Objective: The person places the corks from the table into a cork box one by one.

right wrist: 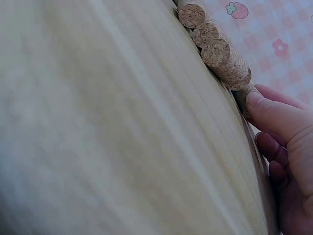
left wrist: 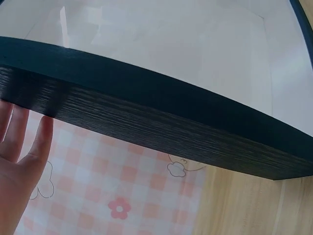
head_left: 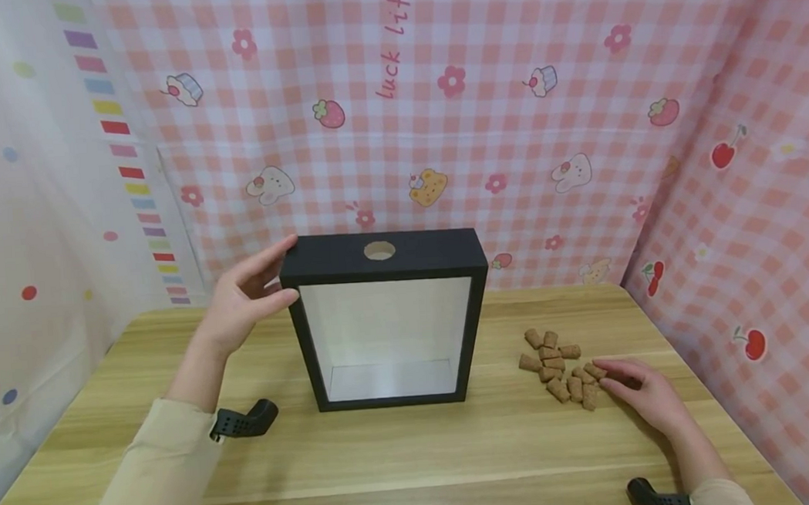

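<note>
A deep black shadow box frame [head_left: 381,273] with a white inside and clear front stands upright on the table. Its top side has a round hole [head_left: 380,251]. My left hand [head_left: 243,297] holds the frame's upper left corner, thumb at the front edge and fingers toward the back. In the left wrist view, fingertips [left wrist: 46,125] touch the frame's dark side [left wrist: 146,125]. To the right lies a loose pile of wine corks [head_left: 550,353]. At the pile's right edge my right hand [head_left: 646,396] pinches one cork [right wrist: 243,100] between thumb and forefinger, still low by the tabletop.
The wood-grain table [head_left: 389,462] ends at a pink checked curtain [head_left: 398,152] behind and to the right. A white dotted curtain [head_left: 27,229] hangs at the left. Black wrist mounts [head_left: 246,420] sit on both forearms.
</note>
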A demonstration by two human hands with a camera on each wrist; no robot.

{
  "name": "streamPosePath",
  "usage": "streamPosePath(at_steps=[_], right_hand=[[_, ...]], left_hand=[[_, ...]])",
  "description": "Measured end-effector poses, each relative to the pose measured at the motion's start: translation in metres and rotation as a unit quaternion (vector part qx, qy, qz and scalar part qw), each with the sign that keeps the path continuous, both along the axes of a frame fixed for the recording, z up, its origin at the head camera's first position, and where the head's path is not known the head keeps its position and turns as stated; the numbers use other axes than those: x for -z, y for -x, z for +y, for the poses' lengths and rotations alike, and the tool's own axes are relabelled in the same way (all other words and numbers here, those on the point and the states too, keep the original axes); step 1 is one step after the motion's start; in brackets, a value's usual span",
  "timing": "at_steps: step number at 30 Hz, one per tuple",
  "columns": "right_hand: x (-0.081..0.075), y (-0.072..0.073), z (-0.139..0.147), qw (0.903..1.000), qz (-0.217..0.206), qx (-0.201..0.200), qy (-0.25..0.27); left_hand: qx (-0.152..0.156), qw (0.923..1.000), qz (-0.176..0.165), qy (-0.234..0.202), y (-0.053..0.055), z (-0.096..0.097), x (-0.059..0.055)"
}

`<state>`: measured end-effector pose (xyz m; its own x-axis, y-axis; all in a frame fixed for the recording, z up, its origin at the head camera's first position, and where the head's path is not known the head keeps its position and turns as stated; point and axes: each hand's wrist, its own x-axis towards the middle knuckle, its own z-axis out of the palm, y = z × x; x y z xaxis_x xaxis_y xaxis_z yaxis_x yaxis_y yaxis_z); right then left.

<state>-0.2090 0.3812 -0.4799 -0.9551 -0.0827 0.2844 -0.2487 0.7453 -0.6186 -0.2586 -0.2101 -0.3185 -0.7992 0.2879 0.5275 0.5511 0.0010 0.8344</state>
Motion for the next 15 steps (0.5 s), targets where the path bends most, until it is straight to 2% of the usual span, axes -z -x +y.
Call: streamPosePath(at_steps=[9,15], right_hand=[[0.0026,-0.001,0.0036,0.9998,0.001,0.003,0.018],[0.0061,-0.0016,0.0091,0.9969,0.029,0.001,0.073]], left_hand=[[0.028,0.9996,0.003,0.003,0.0063,0.0007,-0.0027],[0.031,0.9995,0.004,0.001,0.007,-0.0004,-0.0014]])
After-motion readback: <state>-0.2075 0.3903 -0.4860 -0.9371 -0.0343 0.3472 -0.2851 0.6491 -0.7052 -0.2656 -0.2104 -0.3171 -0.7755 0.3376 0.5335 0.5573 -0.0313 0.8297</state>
